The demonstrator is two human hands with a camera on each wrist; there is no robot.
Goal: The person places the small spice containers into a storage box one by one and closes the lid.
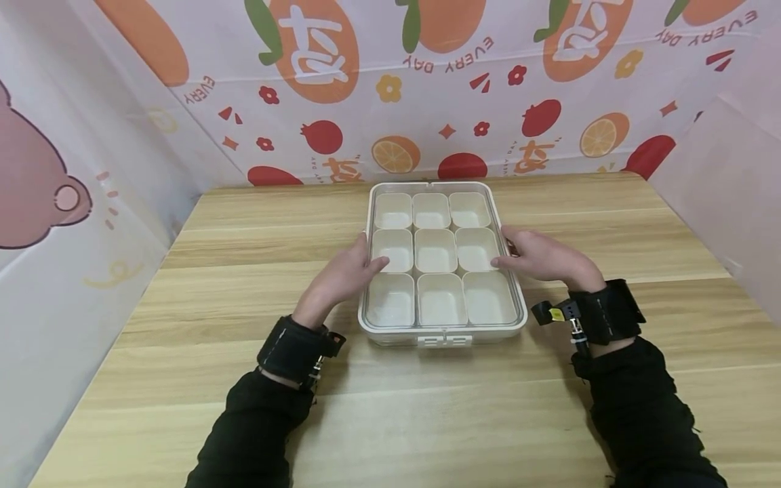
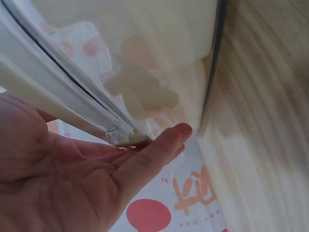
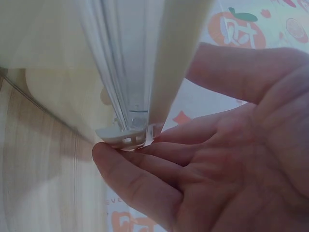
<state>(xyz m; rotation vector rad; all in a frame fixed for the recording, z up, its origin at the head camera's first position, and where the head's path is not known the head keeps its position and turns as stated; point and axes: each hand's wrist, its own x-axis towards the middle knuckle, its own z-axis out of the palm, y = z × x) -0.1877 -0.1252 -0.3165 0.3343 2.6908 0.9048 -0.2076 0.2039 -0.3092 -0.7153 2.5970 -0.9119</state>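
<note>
A pale storage box (image 1: 366,329) with a clear lid stands on the table, with several square cream compartments in rows of three inside. My left hand (image 1: 344,271) grips its left side, thumb over the lid's edge. On the opposite side my right hand (image 1: 546,256) holds it the same way, thumb on the lid's rim. In the left wrist view, the fingers touch a small side latch (image 2: 131,140) under the lid. The right wrist view has fingertips against another side latch (image 3: 126,138). From above, both hands' fingers are partly hidden by the box.
The wooden table (image 1: 244,271) reaches out on both sides and in front of the box. Behind it hangs a fruit-printed cloth (image 1: 390,88), with a white cloth (image 1: 122,169) at the left. A double latch (image 1: 444,341) sits on the box's near side.
</note>
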